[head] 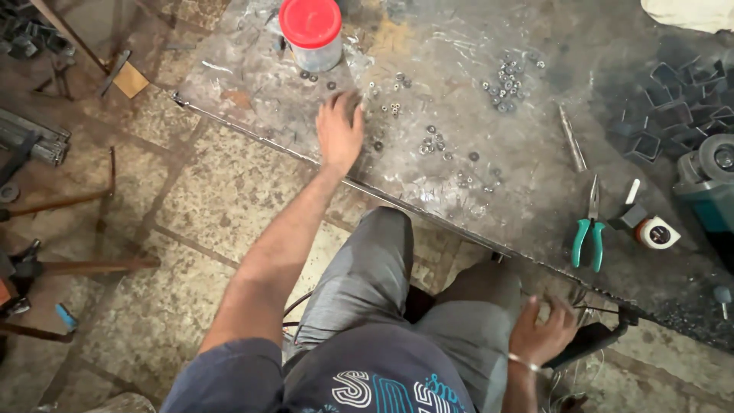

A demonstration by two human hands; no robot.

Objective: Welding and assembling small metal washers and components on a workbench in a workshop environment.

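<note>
My left hand (339,131) reaches out flat over the worn metal tabletop (459,92), fingers spread and resting among small scattered nuts and washers (432,141). Nothing shows in its grip. A clear plastic jar with a red lid (311,32) stands just beyond the hand. My right hand (541,330) hangs low beside my knee under the table's edge, fingers curled near a dark bar (592,340); whether it grips the bar is unclear.
A second pile of nuts (505,80) lies farther back. Green-handled pliers (589,229), a tape measure (656,229), a metal rod (571,139), black square tube pieces (677,107) and a grinder (707,187) sit at right. Hammers and scrap lie on the tiled floor at left.
</note>
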